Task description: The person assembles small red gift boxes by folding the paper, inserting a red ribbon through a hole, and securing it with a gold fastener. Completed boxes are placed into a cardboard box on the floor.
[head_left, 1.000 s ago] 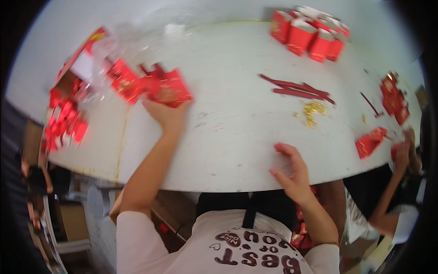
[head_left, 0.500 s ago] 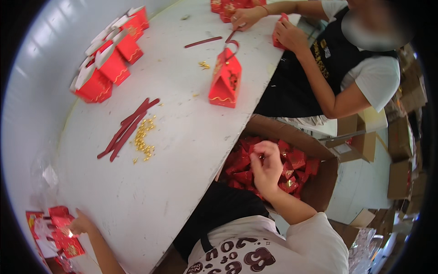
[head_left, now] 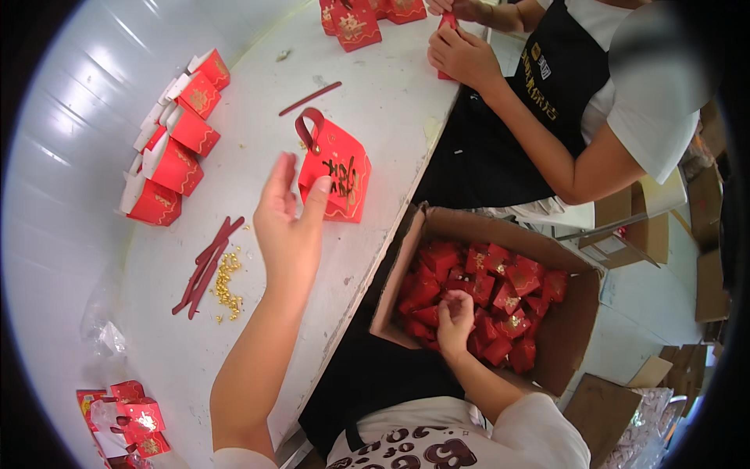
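Observation:
My left hand (head_left: 291, 227) is open, thumb and fingers spread, beside a red gift box (head_left: 340, 176) on the table. Its thumb overlaps the box's near side; whether it touches I cannot tell. The box stands upright, with a dark red strap handle looped on top and a gold pattern on its front. Over a brown carton (head_left: 578, 324) at the table's edge hangs my right hand (head_left: 455, 320), fingers loosely curled and apart from the thumb, nothing visible in them. Many small red boxes (head_left: 500, 328) fill the carton.
Dark red straps (head_left: 205, 270) lie beside gold fasteners (head_left: 226, 289). Open red boxes (head_left: 168, 164) line the far left; more red packaging (head_left: 137, 418) sits near left. A co-worker (head_left: 539, 102) handles a red piece at the far right, near finished boxes (head_left: 355, 23).
My left hand has moved from the red packaging at the near left to the gift box. My right hand has lowered toward the carton. The co-worker's hands have come together. The view has shifted.

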The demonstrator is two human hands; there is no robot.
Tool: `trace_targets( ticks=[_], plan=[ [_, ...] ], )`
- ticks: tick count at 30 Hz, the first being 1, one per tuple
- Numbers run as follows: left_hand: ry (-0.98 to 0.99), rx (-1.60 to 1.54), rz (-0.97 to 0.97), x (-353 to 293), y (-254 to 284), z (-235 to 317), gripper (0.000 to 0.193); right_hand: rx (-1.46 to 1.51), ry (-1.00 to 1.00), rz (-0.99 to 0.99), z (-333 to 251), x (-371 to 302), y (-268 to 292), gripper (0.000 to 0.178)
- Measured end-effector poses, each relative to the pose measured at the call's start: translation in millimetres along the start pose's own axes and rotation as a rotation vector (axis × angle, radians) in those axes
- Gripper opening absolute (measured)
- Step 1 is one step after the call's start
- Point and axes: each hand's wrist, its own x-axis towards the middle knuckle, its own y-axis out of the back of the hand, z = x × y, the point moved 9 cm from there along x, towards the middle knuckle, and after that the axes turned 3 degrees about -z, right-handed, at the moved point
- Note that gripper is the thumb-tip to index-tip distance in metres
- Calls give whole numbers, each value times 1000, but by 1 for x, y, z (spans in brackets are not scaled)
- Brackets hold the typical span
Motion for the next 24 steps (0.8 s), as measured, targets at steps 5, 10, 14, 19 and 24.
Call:
trace_targets(
  ticks=[5,10,14,19,24],
  plan=[
    [174,-232,60,16,11,-29,28,-81,55,45,3,12,43,25],
    [205,-401,51,17,32,-21,24,-17,0,25,2,19,53,24],
    [94,-300,78,3,58,4,16,16,6,-10,3,22,42,24],
    [-872,738,70,-84,71,93,19,11,4,-71,-13,15,23,26],
    [-1180,1033,-46,-166,86,113,25,21,23,-152,-17,10,14,24]
  ],
)
